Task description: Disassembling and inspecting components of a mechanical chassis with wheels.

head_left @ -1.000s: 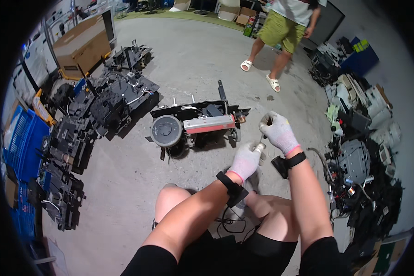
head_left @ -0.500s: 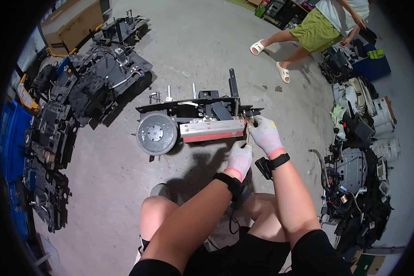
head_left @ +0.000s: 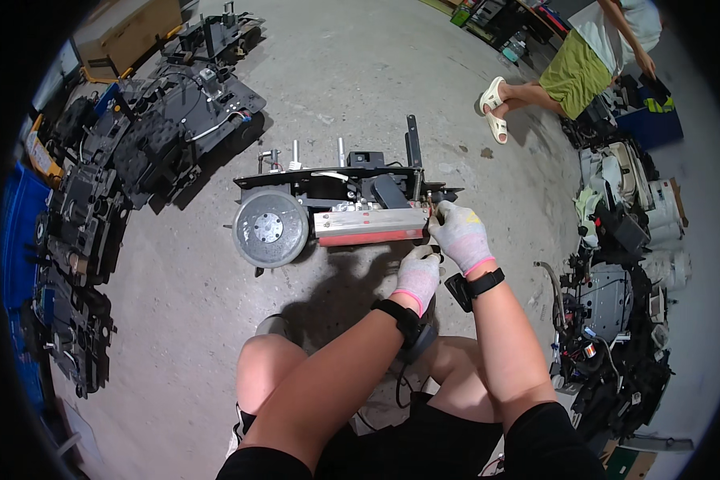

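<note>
A black machine chassis (head_left: 256,186) stands on its side on the concrete floor ahead of me. A grey wheel (head_left: 252,240) faces me at its left end. Along its near side runs a silver metal bar (head_left: 360,222) with a red strip (head_left: 372,238) under it. At the bar's right end, my gloved right hand (head_left: 461,235) is closed, its fingertips against the small parts there. Just below and left of it, my gloved left hand (head_left: 418,276) is closed too. What either hand pinches is too small or hidden to name.
Several similar black chassis (head_left: 192,112) line the left side, near blue crates (head_left: 20,232) and a cardboard box (head_left: 128,36). Piled machine parts (head_left: 608,296) lie along the right. A person in green shorts (head_left: 576,76) walks at the far right.
My right hand has come slightly down, and the thin shaft seen between my hands no longer shows. The person at the far right has stepped rightward. My view has shifted a little.
</note>
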`<state>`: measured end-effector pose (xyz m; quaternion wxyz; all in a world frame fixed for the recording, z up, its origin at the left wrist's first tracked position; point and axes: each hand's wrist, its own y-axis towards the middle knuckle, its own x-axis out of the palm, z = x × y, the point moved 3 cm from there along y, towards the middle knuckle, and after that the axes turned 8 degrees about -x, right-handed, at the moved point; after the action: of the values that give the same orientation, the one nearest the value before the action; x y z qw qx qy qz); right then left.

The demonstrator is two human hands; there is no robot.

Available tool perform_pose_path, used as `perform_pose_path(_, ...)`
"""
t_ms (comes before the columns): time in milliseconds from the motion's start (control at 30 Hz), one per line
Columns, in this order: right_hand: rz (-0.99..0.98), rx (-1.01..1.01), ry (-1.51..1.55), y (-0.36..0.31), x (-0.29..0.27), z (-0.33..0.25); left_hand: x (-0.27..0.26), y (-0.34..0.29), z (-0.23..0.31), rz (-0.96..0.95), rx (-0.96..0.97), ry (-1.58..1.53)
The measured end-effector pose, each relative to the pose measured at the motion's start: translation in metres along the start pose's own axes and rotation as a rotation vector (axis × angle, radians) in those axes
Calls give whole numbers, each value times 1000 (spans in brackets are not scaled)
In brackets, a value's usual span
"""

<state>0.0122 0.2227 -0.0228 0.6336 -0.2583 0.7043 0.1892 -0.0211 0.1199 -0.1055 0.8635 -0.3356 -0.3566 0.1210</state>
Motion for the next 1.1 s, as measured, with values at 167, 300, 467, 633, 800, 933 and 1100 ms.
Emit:
perform_pose_path(167,60,-80,-96,-1,0,-21,-10,35,-20,-71,135,-12)
perform_pose_path(300,64,-91,-122,1,8,-25,-12,42,-24,-30,196,30)
perform_pose_path(467,282,-28,27,-10,-16,5,-5,9,-5,283,360,389)
perform_pose_path(633,743,134,709,-95,-136,82,-9,-59,40,-47,354,-214)
perform_pose_path(800,708,478,611,-285,-119,204,9,-113,60,-94,385,-213)
perform_pose_path(933,677,892,918,-496,13,268,-17,-88,52,-65,262,-38)
perform_pose_path(1100,822,1438,1402,-734,212,238,-88,-52,38,-37,305,48)
